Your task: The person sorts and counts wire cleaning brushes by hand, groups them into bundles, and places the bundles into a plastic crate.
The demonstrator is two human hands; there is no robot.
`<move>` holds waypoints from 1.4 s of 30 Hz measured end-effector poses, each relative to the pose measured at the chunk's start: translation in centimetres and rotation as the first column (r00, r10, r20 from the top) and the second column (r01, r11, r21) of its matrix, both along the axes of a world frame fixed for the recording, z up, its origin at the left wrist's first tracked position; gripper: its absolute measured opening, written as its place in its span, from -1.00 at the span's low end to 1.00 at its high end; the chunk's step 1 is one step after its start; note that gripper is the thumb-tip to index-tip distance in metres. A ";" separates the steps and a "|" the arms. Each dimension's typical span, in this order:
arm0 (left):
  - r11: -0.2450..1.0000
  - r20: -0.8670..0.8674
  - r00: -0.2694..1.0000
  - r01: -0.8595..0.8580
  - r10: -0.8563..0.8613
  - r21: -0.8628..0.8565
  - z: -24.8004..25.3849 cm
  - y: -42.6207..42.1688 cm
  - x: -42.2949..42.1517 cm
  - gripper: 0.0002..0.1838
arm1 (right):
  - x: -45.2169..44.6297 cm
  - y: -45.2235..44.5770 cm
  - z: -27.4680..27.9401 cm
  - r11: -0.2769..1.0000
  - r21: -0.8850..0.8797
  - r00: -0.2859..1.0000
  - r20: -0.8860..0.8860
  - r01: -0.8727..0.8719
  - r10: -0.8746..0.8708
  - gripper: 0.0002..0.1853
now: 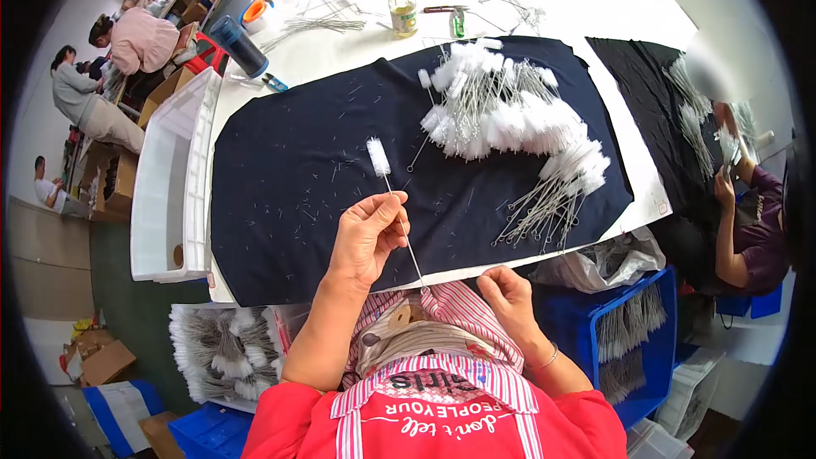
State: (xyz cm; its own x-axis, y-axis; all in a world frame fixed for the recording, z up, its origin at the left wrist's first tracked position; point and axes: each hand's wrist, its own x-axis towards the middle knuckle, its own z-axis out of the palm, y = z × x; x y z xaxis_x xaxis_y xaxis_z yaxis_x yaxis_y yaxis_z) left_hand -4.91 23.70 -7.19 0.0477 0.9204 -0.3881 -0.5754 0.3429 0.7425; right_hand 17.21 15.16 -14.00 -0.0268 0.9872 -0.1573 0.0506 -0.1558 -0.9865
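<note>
My left hand pinches the wire stem of a thin brush above the dark cloth. Its white bristle head points away from me, and the stem's looped end reaches back over the table edge near my apron. My right hand is closed beside that edge, apart from the stem; whether its fingers hold anything is hidden. Ahead and to the right lies a large pile of similar white brushes. A smaller bunch with loops toward me joins its near side. Fine pale bits are scattered over the cloth.
At the table's left stands a white bin. A glass jar, a dark blue bottle and loose wires lie toward the back. Below right is a blue crate of brushes. A co-worker handles brushes at right.
</note>
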 end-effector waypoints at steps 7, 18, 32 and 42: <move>0.998 0.073 0.997 0.027 -0.023 -0.054 0.2 0.8 1.2 -0.83 | 1.6 -0.1 0.5 0.999 0.012 0.998 0.044 0.040 -0.040 -0.87; 0.878 -0.501 0.782 0.472 -0.372 0.085 -0.5 -3.6 9.2 -0.92 | 1.3 0.2 5.6 0.941 0.241 0.970 0.005 -0.236 0.242 -0.91; 0.853 -0.520 0.835 0.397 -0.182 0.338 -0.7 0.7 11.7 -0.71 | 5.3 3.2 3.5 0.924 0.085 0.917 0.125 0.372 -0.380 -0.85; 0.948 -0.859 0.484 0.160 0.168 0.275 -3.0 21.3 3.1 -0.58 | 17.2 11.7 -0.3 0.957 -0.049 0.646 0.748 0.287 -0.155 -0.55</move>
